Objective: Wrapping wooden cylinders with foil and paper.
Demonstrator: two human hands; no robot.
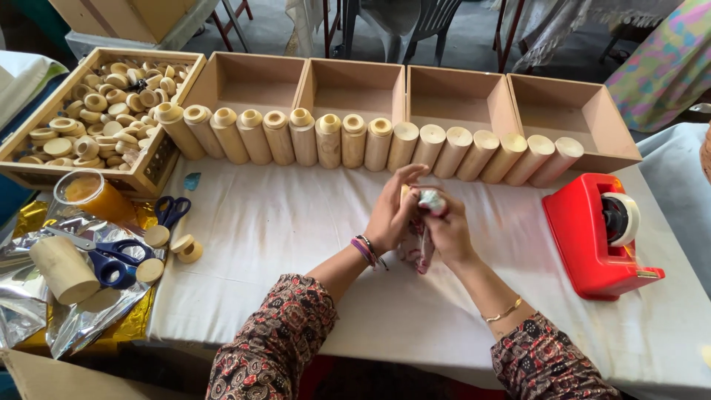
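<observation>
My left hand (pixel 391 210) and my right hand (pixel 446 228) meet over the middle of the white-covered table (pixel 281 222). Together they hold a small wooden cylinder wrapped in patterned red and white cloth (pixel 424 238); its cloth-covered top (pixel 432 200) shows between my fingers. Most of the cylinder is hidden by my hands. Just beyond them a long row of plain wooden cylinders (pixel 354 141) leans against several open wooden boxes (pixel 353 87).
A red tape dispenser (pixel 596 235) stands at the right. At the left lie a wooden tray of small wooden caps (pixel 96 89), blue scissors (pixel 111 255), another pair (pixel 171 210), a loose cylinder (pixel 63 268), silver foil (pixel 29 296), a glass jar (pixel 89 194) and loose caps (pixel 185 248).
</observation>
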